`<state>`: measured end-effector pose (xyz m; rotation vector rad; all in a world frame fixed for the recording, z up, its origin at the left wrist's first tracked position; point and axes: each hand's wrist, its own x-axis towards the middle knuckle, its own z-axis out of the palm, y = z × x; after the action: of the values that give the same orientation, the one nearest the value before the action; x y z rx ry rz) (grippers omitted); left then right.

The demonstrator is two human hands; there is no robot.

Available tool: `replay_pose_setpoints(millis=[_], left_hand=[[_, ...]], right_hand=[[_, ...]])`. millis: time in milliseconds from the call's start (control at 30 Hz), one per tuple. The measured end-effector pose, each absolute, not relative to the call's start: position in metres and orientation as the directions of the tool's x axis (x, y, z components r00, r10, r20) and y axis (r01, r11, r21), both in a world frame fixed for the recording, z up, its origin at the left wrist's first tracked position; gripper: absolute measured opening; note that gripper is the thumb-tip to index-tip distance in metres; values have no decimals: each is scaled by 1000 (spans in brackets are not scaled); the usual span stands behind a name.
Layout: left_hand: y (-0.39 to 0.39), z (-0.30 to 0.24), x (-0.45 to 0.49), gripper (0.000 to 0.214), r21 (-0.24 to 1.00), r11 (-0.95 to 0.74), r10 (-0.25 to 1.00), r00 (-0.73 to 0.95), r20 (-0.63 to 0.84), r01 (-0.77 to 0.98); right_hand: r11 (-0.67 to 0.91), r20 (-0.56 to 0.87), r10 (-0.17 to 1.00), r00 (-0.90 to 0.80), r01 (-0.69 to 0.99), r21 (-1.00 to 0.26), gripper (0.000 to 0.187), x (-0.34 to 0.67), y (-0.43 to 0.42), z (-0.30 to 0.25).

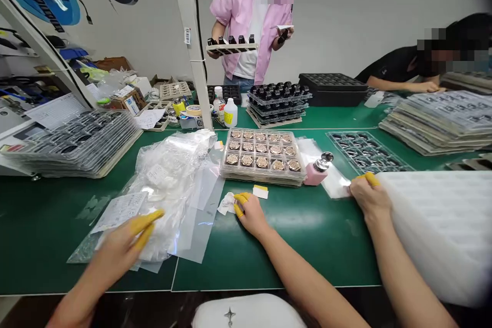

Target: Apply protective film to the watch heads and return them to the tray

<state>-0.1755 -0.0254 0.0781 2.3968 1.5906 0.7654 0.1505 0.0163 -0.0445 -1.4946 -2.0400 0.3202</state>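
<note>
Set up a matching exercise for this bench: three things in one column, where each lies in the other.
Things:
1. pink pump bottle
2. white foam sheet
3. crumpled clear plastic bag

Places:
A. left of the tray of round gold-coloured parts
B. right of that tray
C. right of the rightmost hand

Pairs: 1-B, 2-C, 3-A
</note>
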Motion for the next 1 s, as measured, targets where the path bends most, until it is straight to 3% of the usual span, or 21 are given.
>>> replay_pose_setpoints(millis=[67, 133, 333, 533, 667, 1000], left_hand=[[11, 66, -122, 37, 434, -509, 860, 422, 286, 743], [50, 62, -63, 40, 389, -572, 815, 444, 373, 722], [117, 50, 31, 45, 240, -556, 818, 473, 327, 796], [76, 9, -2, 63, 162, -343, 889, 265, 373, 925], [59, -21, -42, 75, 205, -146, 964, 93, 248, 968], [54, -23, -51, 49, 326, -218, 963, 147, 227, 920]], right_hand=[[341, 342, 925, -166, 761, -553, 24, 164, 8, -47], [330, 350, 927, -137, 742, -584, 22, 181, 1, -52], [223, 358, 933, 36, 724, -653, 30, 222, 3, -73], [237, 298, 952, -68, 777, -583, 36, 216, 1, -76], [239, 269, 957, -106, 814, -529, 39, 206, -3, -73], [442, 366, 878, -308, 817, -372, 37, 218, 8, -90]])
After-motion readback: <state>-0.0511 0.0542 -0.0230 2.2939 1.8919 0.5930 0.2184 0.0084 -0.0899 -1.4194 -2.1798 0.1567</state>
